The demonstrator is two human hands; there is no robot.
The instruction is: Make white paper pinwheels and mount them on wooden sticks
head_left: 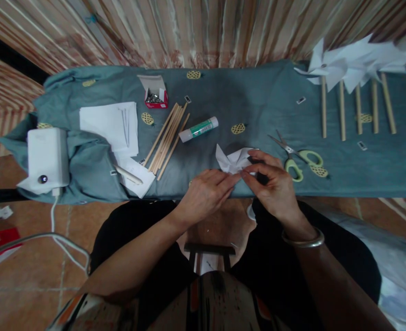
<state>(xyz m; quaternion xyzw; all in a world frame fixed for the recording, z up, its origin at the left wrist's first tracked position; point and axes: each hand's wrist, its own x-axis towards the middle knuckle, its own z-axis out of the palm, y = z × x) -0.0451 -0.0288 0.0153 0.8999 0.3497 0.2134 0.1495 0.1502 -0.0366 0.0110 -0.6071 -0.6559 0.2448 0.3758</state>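
Note:
A white paper pinwheel head (233, 159), its blades partly folded, lies near the front edge of the cloth-covered table. My left hand (208, 191) rests at its lower left, fingers together and pressed on the paper's near edge. From the right, my right hand (273, 184) pinches the paper between thumb and fingers, hiding its right side. Green-handled scissors (294, 156) lie open just right of my right hand. A glue stick (198, 129) with a green label lies beyond my left hand, beside a bundle of thin wooden sticks (166, 142).
Finished paper pinwheels (358, 64) on wooden sticks lie at the far right. A red box of metal pins (155, 97) stands open at the back. Paper sheets (101, 122), a white pen-like tool (129, 174) and a white corded device (47, 156) are on the left.

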